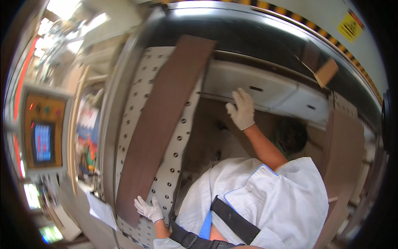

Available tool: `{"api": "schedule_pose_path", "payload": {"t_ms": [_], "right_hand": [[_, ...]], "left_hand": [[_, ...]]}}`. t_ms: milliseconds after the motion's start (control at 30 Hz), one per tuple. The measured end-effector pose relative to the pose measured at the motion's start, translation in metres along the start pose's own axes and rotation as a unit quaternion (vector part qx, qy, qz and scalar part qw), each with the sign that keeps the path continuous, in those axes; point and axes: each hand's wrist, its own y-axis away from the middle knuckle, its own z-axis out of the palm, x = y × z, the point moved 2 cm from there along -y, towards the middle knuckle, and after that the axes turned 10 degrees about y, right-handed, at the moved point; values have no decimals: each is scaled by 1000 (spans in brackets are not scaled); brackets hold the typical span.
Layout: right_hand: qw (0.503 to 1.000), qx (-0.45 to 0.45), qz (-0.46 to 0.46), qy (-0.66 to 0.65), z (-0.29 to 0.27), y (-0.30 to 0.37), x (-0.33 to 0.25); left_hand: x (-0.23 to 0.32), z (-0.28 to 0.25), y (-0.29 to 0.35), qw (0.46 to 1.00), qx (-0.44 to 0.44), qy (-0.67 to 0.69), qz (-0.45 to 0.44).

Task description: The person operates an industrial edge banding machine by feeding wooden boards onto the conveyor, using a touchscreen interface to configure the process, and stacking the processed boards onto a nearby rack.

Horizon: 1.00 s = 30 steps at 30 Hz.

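A long, flat brown board (166, 112) lies lengthwise on a pale table studded with small round ball fittings (179, 138). My left hand (149, 209), in a white glove, rests on the near end of this board. Its fingers are stretched out over the surface, with the thumb apart. My right hand (241, 108), also gloved in white, is raised off to the right of the board over the gap in front of me. Its fingers are spread and hold nothing.
On the left stands a control panel (43, 128) with a lit screen. Brown boards (344, 153) are stacked at the right. A small brown offcut (327, 73) lies on the dark machine bed, bordered by a yellow-and-black striped edge (296, 17). A dark round object (291, 135) sits low beyond my right forearm.
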Motion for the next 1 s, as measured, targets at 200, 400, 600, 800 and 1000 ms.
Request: {"api": "schedule_pose_path", "payload": {"t_ms": [200,400,600,800,1000], "right_hand": [[959,-203,-192,53,53,-33,-185],[919,-324,-193,112,76,-74,-203],[914,-334,-230,23,151,-148,-217],[890,-400,-204,82,177,-216,-212],[901,-374,-206,78,199,-270,-173]], "left_hand": [[-52,-21,19,967,101,-7,-232],[-58,-55,-4,938,25,25,-344],[-94,-20,-2,928,117,82,-344],[-4,0,-62,926,144,67,-342],[73,9,-91,927,153,81,-331]]}}
